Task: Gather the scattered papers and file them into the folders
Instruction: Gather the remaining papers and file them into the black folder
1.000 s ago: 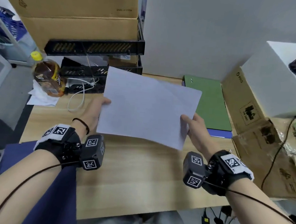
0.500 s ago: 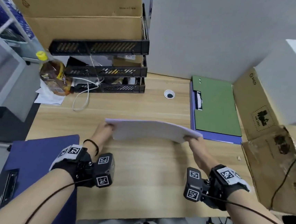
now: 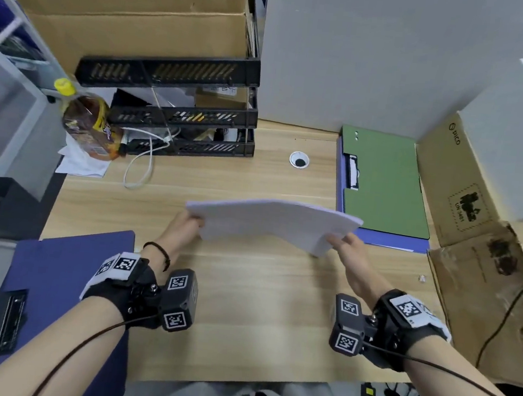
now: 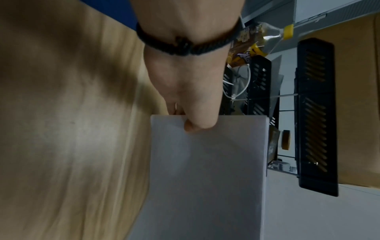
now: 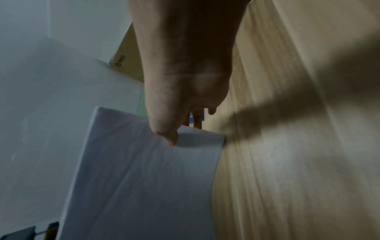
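Note:
A stack of white papers (image 3: 270,222) hangs low over the middle of the wooden desk (image 3: 243,308), nearly flat and bowed upward in the middle. My left hand (image 3: 184,225) pinches its left edge, thumb on top (image 4: 197,125). My right hand (image 3: 345,244) pinches the right edge the same way (image 5: 166,134). A green folder (image 3: 386,184) lies on a blue folder (image 3: 390,240) at the back right, just beyond the papers. Another dark blue folder (image 3: 64,274) with a metal clip lies at the desk's front left corner.
A stack of black trays (image 3: 184,120) stands at the back left, with a brown drink bottle (image 3: 88,123) and a white cable (image 3: 141,167) beside it. Cardboard boxes (image 3: 465,192) line the right side. A cable hole (image 3: 299,160) sits in the desk behind the papers.
The papers, held upright facing me a second ago, have been tipped down to nearly flat and lowered toward the desk. Both hands kept their hold on the edges.

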